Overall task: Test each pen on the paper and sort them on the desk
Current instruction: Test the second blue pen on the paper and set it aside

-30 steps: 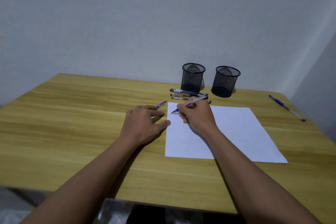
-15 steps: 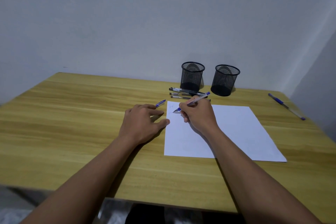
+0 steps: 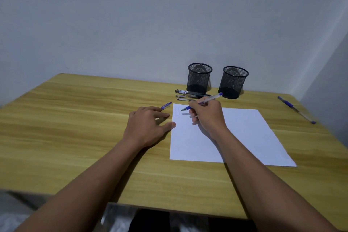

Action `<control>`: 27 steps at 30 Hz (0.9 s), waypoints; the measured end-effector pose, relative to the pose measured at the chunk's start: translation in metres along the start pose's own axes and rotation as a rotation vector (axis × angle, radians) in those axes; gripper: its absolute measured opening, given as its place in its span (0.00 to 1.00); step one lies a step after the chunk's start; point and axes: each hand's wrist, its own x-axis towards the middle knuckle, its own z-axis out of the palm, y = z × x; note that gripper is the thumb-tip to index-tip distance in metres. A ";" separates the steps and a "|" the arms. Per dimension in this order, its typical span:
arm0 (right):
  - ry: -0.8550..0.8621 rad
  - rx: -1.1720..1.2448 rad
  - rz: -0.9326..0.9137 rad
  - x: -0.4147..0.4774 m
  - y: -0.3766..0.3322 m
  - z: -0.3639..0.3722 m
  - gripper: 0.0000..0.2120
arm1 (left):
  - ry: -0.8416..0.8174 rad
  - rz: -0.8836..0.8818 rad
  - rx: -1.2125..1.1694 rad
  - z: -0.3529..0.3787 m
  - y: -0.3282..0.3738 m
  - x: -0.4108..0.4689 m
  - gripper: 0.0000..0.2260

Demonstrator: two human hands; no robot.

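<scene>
A white sheet of paper (image 3: 244, 137) lies on the wooden desk (image 3: 75, 128). My right hand (image 3: 207, 117) grips an uncapped blue pen (image 3: 205, 101), its tip at the sheet's top-left corner beside faint blue scribbles (image 3: 177, 112). My left hand (image 3: 148, 128) rests flat on the desk with its thumb on the paper's left edge. A blue pen cap (image 3: 166, 106) sticks out from its fingertips. Several dark pens (image 3: 188, 94) lie side by side behind the paper. Another blue pen (image 3: 295, 109) lies alone at the far right.
Two black mesh pen cups (image 3: 199, 78) (image 3: 234, 82) stand at the back near the wall, both looking empty. The desk's near edge runs under my forearms. A wall corner closes in on the right.
My right hand has moved the pen tip a little over the paper's top-left corner, and faint blue marks now show there. My left hand has stayed put.
</scene>
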 end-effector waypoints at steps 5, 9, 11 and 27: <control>-0.093 0.019 -0.063 -0.006 -0.013 -0.007 0.06 | 0.089 -0.148 -0.192 -0.006 0.008 0.008 0.17; -0.098 0.050 -0.036 -0.003 -0.023 -0.012 0.05 | 0.110 -0.211 -0.172 -0.002 0.009 0.031 0.16; -0.109 0.054 -0.036 -0.004 -0.024 -0.016 0.05 | 0.059 -0.199 -0.064 0.001 0.010 0.040 0.17; -0.065 0.395 0.033 -0.015 -0.034 -0.050 0.02 | 0.021 -0.060 -0.570 -0.016 0.053 0.048 0.05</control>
